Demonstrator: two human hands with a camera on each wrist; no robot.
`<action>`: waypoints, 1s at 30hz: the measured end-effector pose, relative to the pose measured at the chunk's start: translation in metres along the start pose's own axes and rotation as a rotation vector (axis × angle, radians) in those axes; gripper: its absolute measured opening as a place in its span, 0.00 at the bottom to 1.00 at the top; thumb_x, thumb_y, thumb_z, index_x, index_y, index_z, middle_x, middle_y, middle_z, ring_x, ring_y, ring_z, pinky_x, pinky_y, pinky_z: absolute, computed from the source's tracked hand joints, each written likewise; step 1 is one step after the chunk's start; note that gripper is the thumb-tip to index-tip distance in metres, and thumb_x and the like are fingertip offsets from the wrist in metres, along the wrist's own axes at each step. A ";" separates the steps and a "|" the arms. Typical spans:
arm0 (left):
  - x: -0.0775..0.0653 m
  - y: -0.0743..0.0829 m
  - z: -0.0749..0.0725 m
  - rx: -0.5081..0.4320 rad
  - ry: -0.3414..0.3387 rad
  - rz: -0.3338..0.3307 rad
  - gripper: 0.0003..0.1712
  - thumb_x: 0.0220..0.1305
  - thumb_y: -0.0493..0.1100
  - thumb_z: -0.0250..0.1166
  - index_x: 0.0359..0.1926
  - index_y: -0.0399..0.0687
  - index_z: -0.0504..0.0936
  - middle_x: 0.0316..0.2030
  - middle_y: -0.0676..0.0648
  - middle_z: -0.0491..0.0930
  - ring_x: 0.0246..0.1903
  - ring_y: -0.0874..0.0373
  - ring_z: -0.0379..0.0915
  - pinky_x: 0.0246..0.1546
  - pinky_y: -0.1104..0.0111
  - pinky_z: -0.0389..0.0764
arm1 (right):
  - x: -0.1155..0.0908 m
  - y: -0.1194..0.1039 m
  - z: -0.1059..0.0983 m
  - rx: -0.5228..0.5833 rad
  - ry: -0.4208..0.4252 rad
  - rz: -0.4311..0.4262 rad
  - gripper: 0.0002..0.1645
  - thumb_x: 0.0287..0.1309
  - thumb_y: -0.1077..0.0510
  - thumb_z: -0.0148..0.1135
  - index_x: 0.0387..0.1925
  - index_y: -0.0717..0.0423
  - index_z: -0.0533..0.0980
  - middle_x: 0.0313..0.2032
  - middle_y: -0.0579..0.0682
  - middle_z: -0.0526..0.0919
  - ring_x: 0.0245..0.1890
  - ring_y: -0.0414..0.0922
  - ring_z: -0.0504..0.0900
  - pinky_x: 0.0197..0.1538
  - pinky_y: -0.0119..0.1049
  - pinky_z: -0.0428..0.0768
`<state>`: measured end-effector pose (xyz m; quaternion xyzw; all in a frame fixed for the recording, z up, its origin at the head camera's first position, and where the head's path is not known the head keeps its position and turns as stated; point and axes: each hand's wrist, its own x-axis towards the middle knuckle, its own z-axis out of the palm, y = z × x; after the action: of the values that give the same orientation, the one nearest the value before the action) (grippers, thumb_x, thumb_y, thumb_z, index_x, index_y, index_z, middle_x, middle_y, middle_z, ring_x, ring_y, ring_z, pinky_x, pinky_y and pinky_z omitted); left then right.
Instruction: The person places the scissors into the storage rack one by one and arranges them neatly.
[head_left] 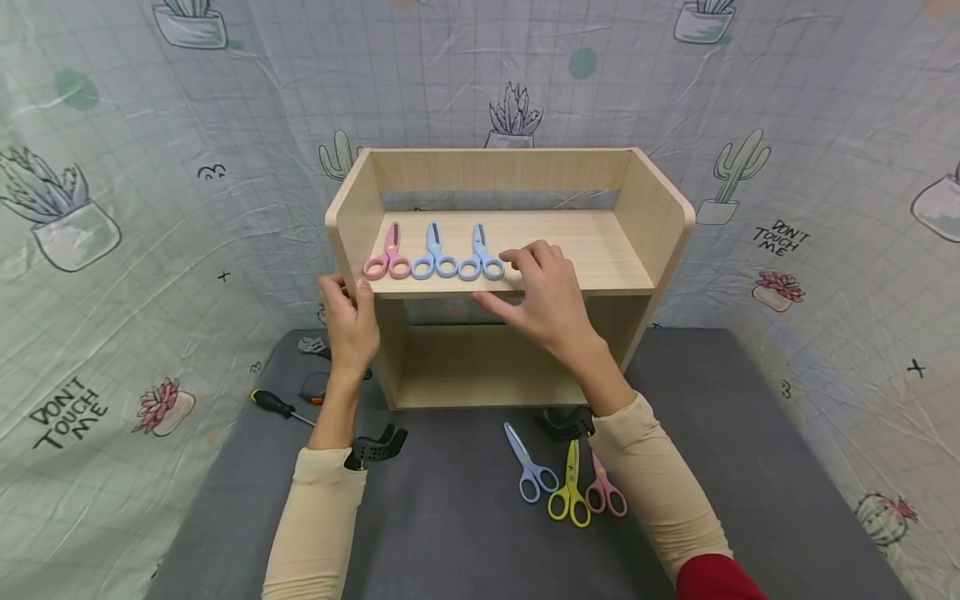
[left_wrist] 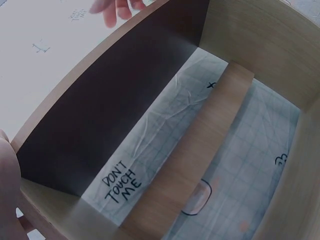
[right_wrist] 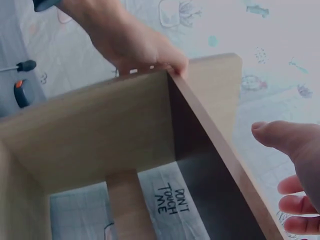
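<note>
A light wooden two-tier shelf (head_left: 517, 287) stands on the table. Along the front of its upper board lie pink scissors (head_left: 392, 248) and two pairs of light blue scissors, the middle pair (head_left: 433, 248) and the right pair (head_left: 478, 248), blades pointing back. My left hand (head_left: 349, 329) grips the shelf's left front corner, its thumb on the front; the right wrist view shows this left hand (right_wrist: 142, 52) too. Close to the right blue pair, my right hand (head_left: 551, 304) hovers at the board's front edge. Its thumb and fingers are spread, with nothing between them in the right wrist view.
On the grey table (head_left: 450, 517) in front lie blue scissors (head_left: 528, 467), yellow scissors (head_left: 572, 482) and pink scissors (head_left: 600, 481). Left of the shelf are a screwdriver (head_left: 272, 403), a metal-headed tool (head_left: 311, 344) and a black-and-orange item (right_wrist: 21, 93). Patterned cloth (head_left: 255, 217) hangs behind.
</note>
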<state>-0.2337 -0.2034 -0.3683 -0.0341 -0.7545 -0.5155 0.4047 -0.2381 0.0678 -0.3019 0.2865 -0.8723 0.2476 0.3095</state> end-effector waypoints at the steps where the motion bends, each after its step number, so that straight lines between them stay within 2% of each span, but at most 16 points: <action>1: 0.000 0.000 0.000 0.002 0.001 0.002 0.24 0.71 0.49 0.47 0.50 0.28 0.61 0.44 0.32 0.63 0.37 0.59 0.60 0.38 0.64 0.62 | -0.004 -0.001 -0.001 0.006 0.015 -0.012 0.38 0.49 0.36 0.73 0.52 0.58 0.79 0.44 0.56 0.78 0.43 0.54 0.73 0.46 0.48 0.70; 8: 0.000 0.000 0.000 -0.005 0.000 0.002 0.24 0.70 0.49 0.47 0.50 0.28 0.61 0.44 0.33 0.63 0.38 0.59 0.59 0.38 0.64 0.62 | -0.029 -0.006 -0.003 0.043 0.068 -0.074 0.37 0.47 0.37 0.74 0.50 0.59 0.78 0.43 0.55 0.78 0.41 0.53 0.74 0.46 0.48 0.70; 15: 0.001 0.001 0.000 -0.003 0.003 -0.011 0.24 0.70 0.49 0.47 0.49 0.28 0.61 0.44 0.33 0.63 0.38 0.59 0.59 0.39 0.64 0.61 | -0.060 -0.006 0.002 0.056 0.062 -0.121 0.39 0.44 0.38 0.75 0.51 0.60 0.78 0.43 0.56 0.79 0.43 0.53 0.74 0.45 0.47 0.71; 30: 0.001 0.002 -0.001 -0.007 0.000 -0.017 0.23 0.70 0.48 0.48 0.50 0.28 0.61 0.44 0.34 0.63 0.38 0.60 0.58 0.39 0.65 0.61 | -0.128 0.001 0.022 0.072 -0.082 -0.120 0.42 0.46 0.36 0.74 0.56 0.57 0.76 0.49 0.52 0.77 0.48 0.49 0.74 0.48 0.45 0.72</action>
<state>-0.2330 -0.2031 -0.3660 -0.0293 -0.7530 -0.5217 0.4001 -0.1648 0.0992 -0.4050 0.3589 -0.8560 0.2480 0.2774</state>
